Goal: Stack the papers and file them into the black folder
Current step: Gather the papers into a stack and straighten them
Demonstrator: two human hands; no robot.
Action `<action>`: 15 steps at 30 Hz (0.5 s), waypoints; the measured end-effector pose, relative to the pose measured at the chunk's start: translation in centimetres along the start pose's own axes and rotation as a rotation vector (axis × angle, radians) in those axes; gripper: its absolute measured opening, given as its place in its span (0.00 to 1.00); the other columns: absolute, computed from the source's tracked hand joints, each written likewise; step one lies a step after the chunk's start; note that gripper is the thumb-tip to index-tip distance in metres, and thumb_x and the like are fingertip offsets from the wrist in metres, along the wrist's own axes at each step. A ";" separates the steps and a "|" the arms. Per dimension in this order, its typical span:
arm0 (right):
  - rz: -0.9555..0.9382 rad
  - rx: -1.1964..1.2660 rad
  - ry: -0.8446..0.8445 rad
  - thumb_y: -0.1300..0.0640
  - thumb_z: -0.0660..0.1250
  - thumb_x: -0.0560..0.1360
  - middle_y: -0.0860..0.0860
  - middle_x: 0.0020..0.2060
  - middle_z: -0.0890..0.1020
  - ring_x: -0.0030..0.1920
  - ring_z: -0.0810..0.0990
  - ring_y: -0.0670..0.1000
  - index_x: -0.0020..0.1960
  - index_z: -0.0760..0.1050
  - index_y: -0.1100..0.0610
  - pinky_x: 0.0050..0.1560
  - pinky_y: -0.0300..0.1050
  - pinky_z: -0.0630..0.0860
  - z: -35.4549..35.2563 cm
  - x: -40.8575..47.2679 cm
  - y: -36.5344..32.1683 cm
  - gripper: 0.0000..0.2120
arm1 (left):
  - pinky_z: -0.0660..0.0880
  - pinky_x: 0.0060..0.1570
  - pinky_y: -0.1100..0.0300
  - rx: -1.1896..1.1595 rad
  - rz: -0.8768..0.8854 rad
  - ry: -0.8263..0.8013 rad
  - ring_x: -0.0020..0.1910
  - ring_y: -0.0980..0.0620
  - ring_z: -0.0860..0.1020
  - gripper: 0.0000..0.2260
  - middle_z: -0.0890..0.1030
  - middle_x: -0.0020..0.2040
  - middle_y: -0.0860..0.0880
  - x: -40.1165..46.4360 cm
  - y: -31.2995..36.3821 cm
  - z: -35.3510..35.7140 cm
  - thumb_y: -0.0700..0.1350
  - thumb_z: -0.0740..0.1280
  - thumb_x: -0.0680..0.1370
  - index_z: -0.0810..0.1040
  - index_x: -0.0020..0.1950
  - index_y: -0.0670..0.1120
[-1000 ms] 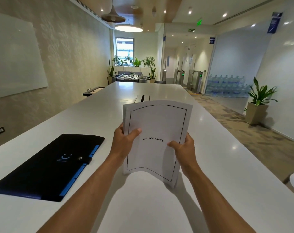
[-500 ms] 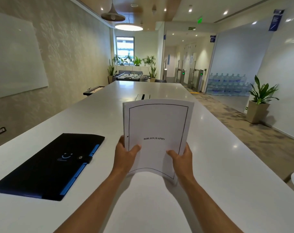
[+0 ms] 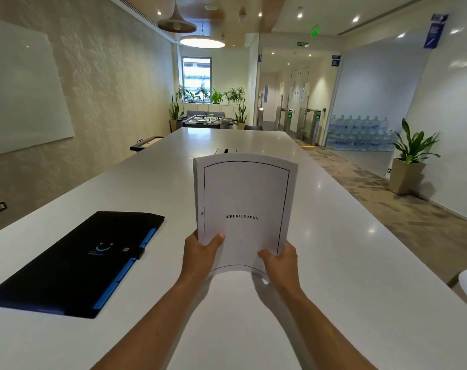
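Papers point(image 3: 244, 206) stand upright between your two hands, above the white table point(image 3: 347, 263), with the top sheet reading "BIBLIOGRAPHY" facing you. Your left hand point(image 3: 200, 256) pinches the lower left edge, thumb laid flat on the front sheet and the other fingers hidden behind. Your right hand point(image 3: 281, 260) clamps the lower right corner the same way, thumb in front. Both hands are closed on the stack; neither is free. The long axis of the stack runs up and away from you, and its bottom edge bows slightly just over the tabletop; whether it touches the surface you cannot tell.

What matters for the coming move is the black folder point(image 3: 77, 263). It lies flat on the table well to the left of the papers, apart from them, its long axis slanting from near left to far right. Its blue-tabbed edge and snap strap face toward the stack, and the strap looks fastened. Your left hand is the nearer one to it, so it is probably the one to let go and open the flap while the right keeps the stack.
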State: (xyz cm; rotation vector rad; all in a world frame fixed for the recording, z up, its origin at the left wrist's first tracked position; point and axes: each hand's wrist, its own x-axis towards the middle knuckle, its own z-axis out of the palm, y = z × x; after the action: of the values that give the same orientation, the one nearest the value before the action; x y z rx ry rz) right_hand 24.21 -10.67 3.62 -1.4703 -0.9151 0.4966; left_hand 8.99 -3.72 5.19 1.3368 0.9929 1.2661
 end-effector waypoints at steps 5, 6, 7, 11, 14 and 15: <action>-0.022 0.028 -0.003 0.68 0.67 0.72 0.50 0.53 0.80 0.53 0.79 0.51 0.64 0.73 0.56 0.48 0.34 0.75 -0.5 0.6 -1.3 0.21 | 0.72 0.54 0.60 -0.002 0.087 0.011 0.54 0.52 0.78 0.19 0.80 0.56 0.49 0.3 1.4 -0.1 0.45 0.70 0.76 0.75 0.66 0.43; -0.017 0.030 0.021 0.67 0.67 0.72 0.49 0.53 0.79 0.52 0.79 0.51 0.63 0.71 0.53 0.49 0.35 0.74 -0.5 0.7 -1.1 0.22 | 0.72 0.54 0.61 -0.009 0.093 0.015 0.54 0.53 0.78 0.18 0.80 0.56 0.50 0.4 1.7 0.0 0.45 0.70 0.76 0.75 0.65 0.43; 0.001 0.033 0.065 0.66 0.68 0.71 0.49 0.53 0.79 0.52 0.79 0.51 0.62 0.69 0.51 0.47 0.35 0.74 -0.5 0.7 -1.0 0.22 | 0.72 0.54 0.62 -0.021 0.102 0.023 0.53 0.53 0.78 0.17 0.80 0.55 0.50 0.4 2.0 0.2 0.44 0.70 0.76 0.76 0.64 0.44; 0.311 0.188 0.236 0.60 0.74 0.68 0.51 0.59 0.74 0.55 0.76 0.54 0.70 0.60 0.51 0.56 0.48 0.73 0.0 0.6 0.2 0.35 | 0.75 0.54 0.59 -0.114 0.081 0.080 0.53 0.53 0.81 0.11 0.82 0.50 0.54 0.3 2.2 1.2 0.44 0.71 0.75 0.78 0.57 0.49; 0.452 0.709 0.126 0.60 0.72 0.72 0.53 0.59 0.80 0.58 0.79 0.56 0.72 0.64 0.57 0.61 0.53 0.74 0.6 0.6 0.2 0.31 | 0.78 0.57 0.52 -0.175 0.020 0.088 0.53 0.51 0.82 0.10 0.84 0.51 0.52 0.0 1.6 2.2 0.46 0.72 0.74 0.79 0.54 0.51; 0.462 0.862 0.068 0.62 0.69 0.73 0.55 0.57 0.83 0.58 0.81 0.56 0.70 0.68 0.57 0.61 0.55 0.76 0.8 0.2 -0.2 0.26 | 0.78 0.57 0.50 -0.199 0.000 0.090 0.53 0.51 0.82 0.09 0.84 0.52 0.52 -0.2 1.3 2.6 0.46 0.73 0.74 0.79 0.53 0.52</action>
State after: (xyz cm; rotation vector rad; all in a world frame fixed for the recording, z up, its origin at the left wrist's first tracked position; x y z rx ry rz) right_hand 23.69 -10.02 3.78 -0.8714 -0.2153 1.0212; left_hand 11.44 -4.42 6.59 1.1358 0.9024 1.3965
